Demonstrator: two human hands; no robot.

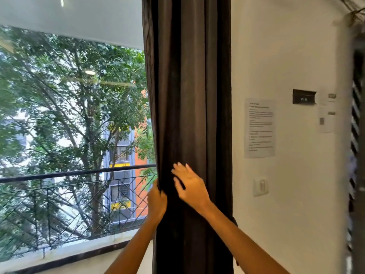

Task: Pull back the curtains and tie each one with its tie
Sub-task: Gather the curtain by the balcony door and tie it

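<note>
A dark brown curtain (189,115) is seen gathered into a narrow column of folds between a large window (69,125) on the left and a white wall (286,46) on the right. Its top and bottom are cut off by the frame, and no tie can be made out among the folds. The fingertips of the left hand (157,200) are hidden in the fabric; the curtain's window-side edge is gripped by this hand, with the fingers curled into the cloth. The right hand (190,186) is held open in front of the folds, fingers spread and nearly straight; whether the fabric is actually touched by it cannot be told, as the hand is slightly blurred. A printed sheet (259,128) is fixed to the wall, its text too small to be read. The far right edge is smeared by motion blur. Trees and a balcony railing (79,173) are visible through the glass.
</note>
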